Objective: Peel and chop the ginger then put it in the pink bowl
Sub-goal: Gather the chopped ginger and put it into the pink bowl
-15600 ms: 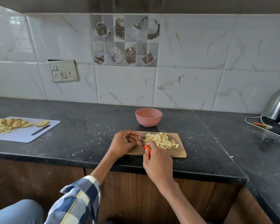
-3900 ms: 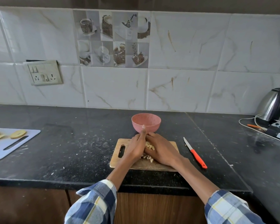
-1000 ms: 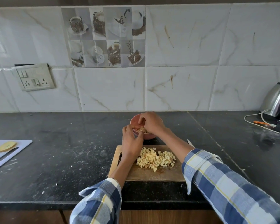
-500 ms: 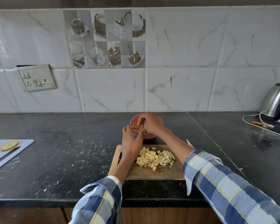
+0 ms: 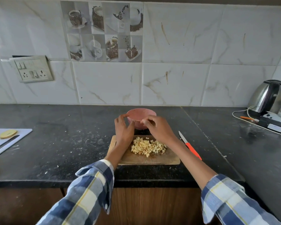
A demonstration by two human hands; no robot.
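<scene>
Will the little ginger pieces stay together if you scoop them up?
Probably not. The chopped ginger is a loose heap of small separate cubes on the wooden board, so some would likely spill between fingers. They look light, and pushed, they would probably scatter rather than roll.

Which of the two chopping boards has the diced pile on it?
The wooden board under the hands, holding the chopped ginger. The white board at far left carries only slices.
</scene>
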